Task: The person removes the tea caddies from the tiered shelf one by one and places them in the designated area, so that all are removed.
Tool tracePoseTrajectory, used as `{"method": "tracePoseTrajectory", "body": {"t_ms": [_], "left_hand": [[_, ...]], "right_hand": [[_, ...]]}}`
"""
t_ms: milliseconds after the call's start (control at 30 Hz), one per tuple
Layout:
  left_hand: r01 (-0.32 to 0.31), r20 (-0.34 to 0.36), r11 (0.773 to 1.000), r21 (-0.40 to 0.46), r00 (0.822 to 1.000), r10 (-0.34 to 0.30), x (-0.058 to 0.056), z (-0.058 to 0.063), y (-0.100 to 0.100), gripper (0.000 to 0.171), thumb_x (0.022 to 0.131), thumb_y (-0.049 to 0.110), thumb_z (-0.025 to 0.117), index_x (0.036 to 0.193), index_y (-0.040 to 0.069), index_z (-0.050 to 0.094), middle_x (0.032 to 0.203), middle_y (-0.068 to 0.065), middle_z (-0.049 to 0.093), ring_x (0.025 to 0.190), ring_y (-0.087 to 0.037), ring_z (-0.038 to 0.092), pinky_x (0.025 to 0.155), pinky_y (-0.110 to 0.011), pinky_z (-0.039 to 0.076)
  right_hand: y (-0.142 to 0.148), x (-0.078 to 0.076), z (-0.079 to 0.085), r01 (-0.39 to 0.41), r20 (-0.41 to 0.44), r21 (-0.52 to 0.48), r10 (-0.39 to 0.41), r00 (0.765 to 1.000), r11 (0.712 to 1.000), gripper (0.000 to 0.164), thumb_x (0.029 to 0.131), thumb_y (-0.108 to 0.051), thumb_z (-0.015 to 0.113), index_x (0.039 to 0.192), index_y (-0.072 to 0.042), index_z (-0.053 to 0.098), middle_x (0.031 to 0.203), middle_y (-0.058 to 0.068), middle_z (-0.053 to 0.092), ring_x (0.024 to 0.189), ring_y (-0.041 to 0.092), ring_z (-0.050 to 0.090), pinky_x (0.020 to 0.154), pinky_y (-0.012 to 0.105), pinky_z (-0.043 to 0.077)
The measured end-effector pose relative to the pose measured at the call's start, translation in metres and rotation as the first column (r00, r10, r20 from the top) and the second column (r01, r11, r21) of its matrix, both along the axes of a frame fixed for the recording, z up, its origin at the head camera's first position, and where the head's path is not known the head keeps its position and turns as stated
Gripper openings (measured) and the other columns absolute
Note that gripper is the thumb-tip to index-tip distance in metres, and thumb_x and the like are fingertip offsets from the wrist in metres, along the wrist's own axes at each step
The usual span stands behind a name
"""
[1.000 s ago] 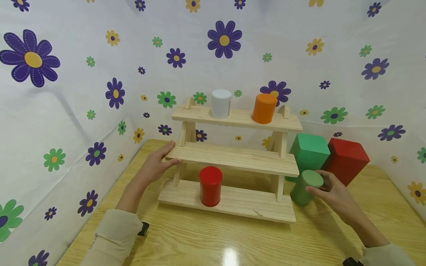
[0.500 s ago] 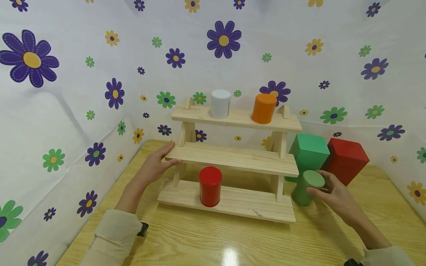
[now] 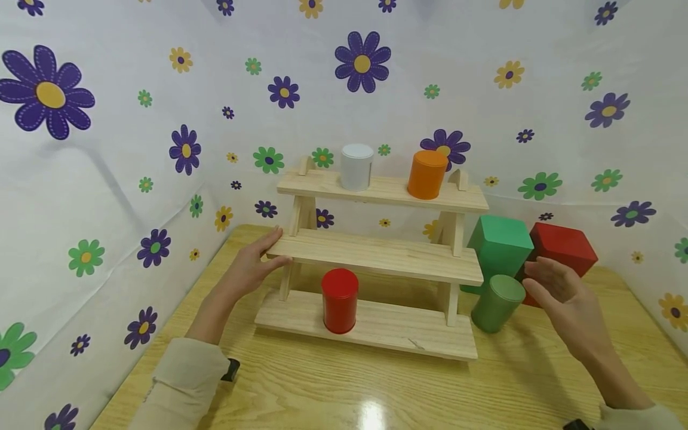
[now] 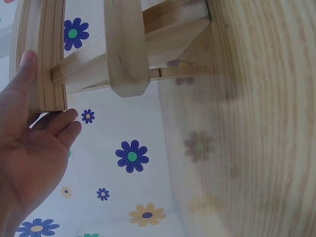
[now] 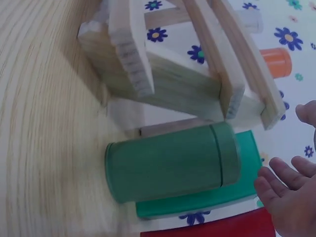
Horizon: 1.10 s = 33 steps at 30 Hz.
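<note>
Our L hand [image 3: 248, 272] grips the rack [image 3: 376, 260] at its mid-shelf end, thumb opposite fingers, prob. so it doesn't shift. Our R hand [image 3: 572, 307] has fingers loosely apart, holding nothing. Green can [image 3: 491, 310] stands upright just L of those fingers, not touching, lid up, so likely steady w/o support. Green box [image 3: 500, 242] & red box [image 3: 564, 245] sit behind R fingers; red can [image 3: 340, 304], R of L fingers, on bottom shelf.

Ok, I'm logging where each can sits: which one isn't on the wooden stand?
The green can, standing on the table beside the wooden stand. The red can is on the bottom shelf; the white can and orange can share the top shelf.
</note>
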<state>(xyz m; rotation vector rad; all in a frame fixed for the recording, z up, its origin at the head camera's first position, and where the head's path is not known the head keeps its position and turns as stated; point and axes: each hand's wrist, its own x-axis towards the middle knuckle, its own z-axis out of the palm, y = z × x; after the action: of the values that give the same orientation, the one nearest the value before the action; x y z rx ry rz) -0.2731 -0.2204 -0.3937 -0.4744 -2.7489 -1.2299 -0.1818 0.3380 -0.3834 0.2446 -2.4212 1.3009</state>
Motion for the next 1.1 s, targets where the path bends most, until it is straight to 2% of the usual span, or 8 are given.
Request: {"method": "tracePoseTrajectory", "body": {"t_ms": [100,233,333,567,767,833,1000,1100], "left_hand": [[0.001,0.006,1.000,0.001,1.000,-0.001,0.001,0.001,0.000,0.082,0.099,0.038,0.070,0.163,0.008,0.029,0.169,-0.014,0.023,0.154,-0.036,0.025,0.122,-0.050,0.029],[0.001,0.003,1.000,0.003,1.000,-0.001,0.001,0.001,0.001,0.082,0.098,0.038,0.070,0.162,0.007,0.029,0.169,-0.015,0.023,0.153,-0.036,0.025,0.121,-0.051,0.030],[0.003,-0.003,1.000,0.009,1.000,-0.003,0.001,0.001,0.001,0.082,0.098,0.036,0.071,0.162,0.005,0.030,0.168,-0.016,0.024,0.153,-0.037,0.026,0.121,-0.051,0.030],[-0.002,-0.008,1.000,0.003,1.000,0.002,0.001,0.001,0.000,0.082,0.098,0.038,0.070,0.162,0.005,0.030,0.168,-0.016,0.024,0.153,-0.038,0.026,0.121,-0.052,0.029],[-0.004,-0.002,1.000,0.010,1.000,0.004,0.000,0.000,0.000,0.082,0.098,0.038,0.070,0.162,0.006,0.030,0.168,-0.014,0.023,0.153,-0.037,0.025,0.122,-0.051,0.030],[-0.005,-0.002,1.000,0.013,1.000,0.005,0.000,-0.001,0.000,0.081,0.098,0.037,0.070,0.162,0.006,0.030,0.168,-0.013,0.024,0.154,-0.036,0.025,0.122,-0.050,0.030],[0.002,-0.009,1.000,0.020,1.000,-0.001,-0.001,-0.001,0.000,0.081,0.098,0.035,0.071,0.161,0.004,0.031,0.168,-0.013,0.024,0.154,-0.036,0.026,0.122,-0.049,0.030],[0.003,-0.008,1.000,0.026,1.000,-0.003,0.000,-0.001,0.000,0.080,0.098,0.035,0.071,0.161,0.004,0.031,0.168,-0.013,0.025,0.154,-0.036,0.025,0.122,-0.050,0.029]], "right_hand": [[-0.007,0.004,0.006,-0.019,-0.025,-0.016,0.018,1.000,1.000,0.050,0.103,-0.009,0.065,0.150,-0.004,0.048,0.127,-0.020,0.062,0.117,-0.008,0.056,0.090,0.003,0.045],[-0.020,0.011,0.014,-0.123,-0.041,-0.112,0.119,0.992,0.986,0.048,0.102,0.001,0.063,0.148,-0.002,0.050,0.130,-0.011,0.066,0.118,-0.002,0.060,0.089,0.007,0.049],[-0.032,0.014,0.018,-0.184,-0.049,-0.143,0.179,0.983,0.972,0.046,0.101,0.005,0.061,0.146,0.001,0.051,0.133,-0.005,0.066,0.120,0.002,0.061,0.091,0.009,0.050],[-0.062,0.018,0.022,-0.262,-0.029,-0.071,0.260,0.965,0.963,0.046,0.101,0.004,0.062,0.146,0.002,0.051,0.135,0.002,0.064,0.121,0.007,0.062,0.095,0.012,0.050],[-0.083,0.018,0.020,-0.353,-0.022,-0.089,0.353,0.935,0.931,0.045,0.100,0.006,0.062,0.144,0.004,0.051,0.133,0.011,0.064,0.121,0.011,0.063,0.096,0.016,0.052],[-0.089,0.017,0.020,-0.385,-0.021,-0.097,0.385,0.923,0.918,0.045,0.100,0.008,0.062,0.143,0.005,0.052,0.133,0.010,0.064,0.120,0.012,0.063,0.095,0.017,0.053],[-0.102,0.016,0.018,-0.437,-0.014,-0.083,0.437,0.899,0.896,0.045,0.098,0.008,0.064,0.142,0.003,0.054,0.131,-0.001,0.066,0.116,0.009,0.063,0.091,0.019,0.056],[-0.111,0.015,0.016,-0.482,-0.034,-0.089,0.481,0.876,0.872,0.047,0.097,0.011,0.064,0.142,0.005,0.053,0.130,0.000,0.066,0.117,0.011,0.063,0.092,0.020,0.056]]}}
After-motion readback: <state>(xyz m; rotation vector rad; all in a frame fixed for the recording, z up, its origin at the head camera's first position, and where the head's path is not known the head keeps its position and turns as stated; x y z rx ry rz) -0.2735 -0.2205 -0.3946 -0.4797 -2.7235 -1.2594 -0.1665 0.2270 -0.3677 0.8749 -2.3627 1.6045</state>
